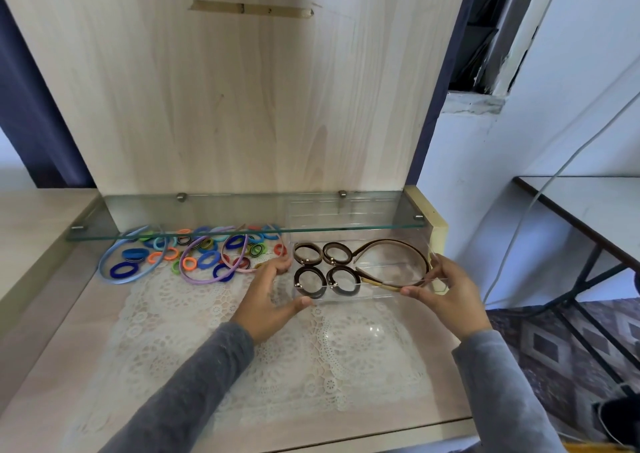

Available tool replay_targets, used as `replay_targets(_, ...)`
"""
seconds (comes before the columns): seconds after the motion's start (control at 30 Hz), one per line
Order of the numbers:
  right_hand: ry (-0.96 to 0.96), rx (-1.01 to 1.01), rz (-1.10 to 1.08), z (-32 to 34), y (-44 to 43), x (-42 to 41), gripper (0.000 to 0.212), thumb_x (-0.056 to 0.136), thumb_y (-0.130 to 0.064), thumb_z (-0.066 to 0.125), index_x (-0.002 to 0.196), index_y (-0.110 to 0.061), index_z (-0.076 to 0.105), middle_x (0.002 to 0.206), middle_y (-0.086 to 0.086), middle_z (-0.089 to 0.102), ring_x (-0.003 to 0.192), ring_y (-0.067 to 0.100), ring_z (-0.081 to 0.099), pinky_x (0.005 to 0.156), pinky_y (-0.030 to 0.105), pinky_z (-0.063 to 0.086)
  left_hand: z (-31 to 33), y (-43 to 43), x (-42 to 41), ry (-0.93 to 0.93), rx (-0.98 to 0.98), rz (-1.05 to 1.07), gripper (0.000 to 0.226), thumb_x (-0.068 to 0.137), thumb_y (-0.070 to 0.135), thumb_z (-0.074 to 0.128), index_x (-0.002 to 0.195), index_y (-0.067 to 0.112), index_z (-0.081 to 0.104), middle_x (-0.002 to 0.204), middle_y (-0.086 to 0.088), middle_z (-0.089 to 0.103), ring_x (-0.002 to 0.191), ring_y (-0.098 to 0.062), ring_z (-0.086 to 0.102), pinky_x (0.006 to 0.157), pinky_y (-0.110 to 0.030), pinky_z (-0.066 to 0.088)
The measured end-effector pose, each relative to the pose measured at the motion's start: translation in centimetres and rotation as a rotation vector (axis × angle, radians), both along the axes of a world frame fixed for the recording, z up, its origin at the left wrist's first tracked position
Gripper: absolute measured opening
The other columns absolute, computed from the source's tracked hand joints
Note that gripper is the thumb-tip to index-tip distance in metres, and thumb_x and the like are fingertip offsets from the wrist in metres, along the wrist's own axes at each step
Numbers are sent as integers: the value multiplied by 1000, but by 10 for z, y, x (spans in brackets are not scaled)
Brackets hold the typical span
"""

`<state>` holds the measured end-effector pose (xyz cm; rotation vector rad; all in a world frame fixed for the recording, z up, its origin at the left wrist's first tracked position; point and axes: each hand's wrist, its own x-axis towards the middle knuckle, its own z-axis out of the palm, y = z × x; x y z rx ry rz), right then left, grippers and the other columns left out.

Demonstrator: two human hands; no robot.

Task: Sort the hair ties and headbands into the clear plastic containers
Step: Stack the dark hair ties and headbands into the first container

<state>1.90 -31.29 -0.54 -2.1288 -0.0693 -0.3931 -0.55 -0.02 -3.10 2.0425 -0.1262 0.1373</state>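
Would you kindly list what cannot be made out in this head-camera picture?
- Head view: rear hair ties, blurred behind the edge of the glass shelf; no count possible.
- Head view: second clear box, seen through the shelf; contents unclear.
- Head view: ends of the clear container, covered by the left hand and right hand gripping it.
- Head view: dark object, cut off by the right edge.

the glass shelf [242, 210] overhangs the back of the counter [86, 314] at 12 o'clock, leaving only a low gap reachable from the front. a pile of loose hair ties and headbands [207, 258] crowds 10 o'clock; the clear container [346, 296] fills 1 o'clock. the lace mat [277, 366] toward 6 o'clock lies open.
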Motion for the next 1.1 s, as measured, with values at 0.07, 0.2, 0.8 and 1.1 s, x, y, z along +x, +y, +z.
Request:
replay_targets(0.07,-1,-44,-31,1,6,2,48,55,-26,90,82,-7,55,98,-5,51,96,15,49,81,26,36,0,-3,2,-42,17,54,62,75,38,77,127,29,43,127,12,45,118,-4,45,98,-21,38)
replay_targets(0.2,-78,-98,-116,-5,12,9,52,56,-35,88,88,-12,54,101,1,54,96,18,49,81,27,38,1,-9,6,-85,-33,160,46,76,30,79,113,26,52,113,14,53,104,1,51,87,-14,40)
replay_targets(0.8,-160,-18,-353,-15,52,40,68,66,-32,85,114,-3,47,118,14,42,102,26,47,91,31,42,7,-32,33,-113,-159,430,31,77,18,78,80,13,47,79,-2,54,72,-17,52,66,-24,46)
replay_targets(1.1,-164,-7,-356,-11,68,52,53,74,-22,79,115,-7,49,120,11,43,100,13,40,89,23,36,7,-30,54,-219,22,482,36,76,17,78,77,15,43,80,4,42,69,-6,37,64,-16,34)
